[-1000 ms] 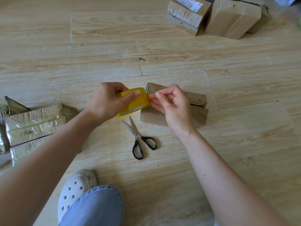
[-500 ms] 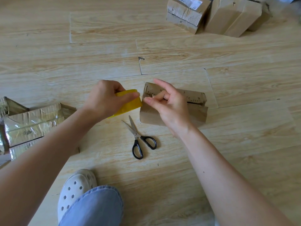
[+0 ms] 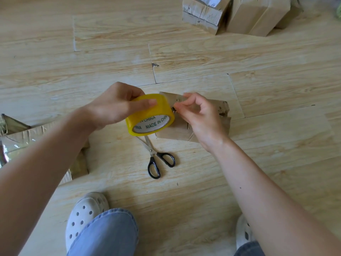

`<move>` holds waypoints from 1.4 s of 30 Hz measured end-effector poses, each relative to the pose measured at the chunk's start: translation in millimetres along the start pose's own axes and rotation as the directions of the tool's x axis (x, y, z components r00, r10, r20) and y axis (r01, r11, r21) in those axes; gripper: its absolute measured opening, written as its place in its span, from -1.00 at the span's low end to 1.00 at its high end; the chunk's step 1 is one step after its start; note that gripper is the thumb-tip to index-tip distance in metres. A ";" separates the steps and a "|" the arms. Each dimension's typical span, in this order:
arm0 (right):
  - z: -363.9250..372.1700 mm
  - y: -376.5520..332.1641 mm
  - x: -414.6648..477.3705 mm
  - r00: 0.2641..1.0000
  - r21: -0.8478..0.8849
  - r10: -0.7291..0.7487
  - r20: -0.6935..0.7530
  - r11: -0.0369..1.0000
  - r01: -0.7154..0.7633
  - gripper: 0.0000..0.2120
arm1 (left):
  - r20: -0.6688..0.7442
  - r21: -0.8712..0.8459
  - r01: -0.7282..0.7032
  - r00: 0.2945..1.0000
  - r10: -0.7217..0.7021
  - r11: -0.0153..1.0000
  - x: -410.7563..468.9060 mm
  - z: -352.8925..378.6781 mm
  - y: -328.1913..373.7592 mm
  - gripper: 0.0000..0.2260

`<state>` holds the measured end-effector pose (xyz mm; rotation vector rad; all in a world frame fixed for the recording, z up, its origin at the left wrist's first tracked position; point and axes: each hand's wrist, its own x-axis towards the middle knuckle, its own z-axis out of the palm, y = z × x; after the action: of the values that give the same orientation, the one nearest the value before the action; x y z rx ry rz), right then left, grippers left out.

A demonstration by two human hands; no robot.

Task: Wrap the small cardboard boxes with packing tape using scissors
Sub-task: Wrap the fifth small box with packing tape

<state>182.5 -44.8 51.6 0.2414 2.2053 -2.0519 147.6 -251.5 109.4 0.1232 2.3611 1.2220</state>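
The left hand (image 3: 118,106) has turned the tape roll (image 3: 150,115) over in the last second. It showed only its yellow edge before; now its white core with green print faces up towards the camera. The right hand (image 3: 199,115) has lifted its palm off the cardboard box (image 3: 224,108) and brought its fingertips back to the roll's near side. I judge this to be the hunt for the free tape end, so no strip is laid on this box yet.

The left hand grips the roll, with the thumb across the outer band and the fingers curled behind it. The right hand is half closed, its thumb and forefinger meeting just beside the roll and the other fingers loosely curled. I cannot tell whether they pinch the clear tape end or only pick at it.

The box lies on the floor (image 3: 110,43) directly beneath the right hand. The scissors (image 3: 156,157) lie untouched just below the left hand's roll, blades pointing towards it. Taped boxes (image 3: 18,139) sit beyond the left forearm, and bare boxes (image 3: 239,13) stand well beyond both hands.
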 end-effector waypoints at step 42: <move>-80.1 -3.1 -3.6 0.927 0.259 0.305 -0.220 0.934 -0.246 -0.89 | 0.056 0.370 -0.017 0.998 -0.004 0.929 29.5 -19.8 -2.8 -0.54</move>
<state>187.1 34.8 61.2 0.8371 1.9151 -2.2075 113.1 -259.4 106.0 0.2840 2.5175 0.7489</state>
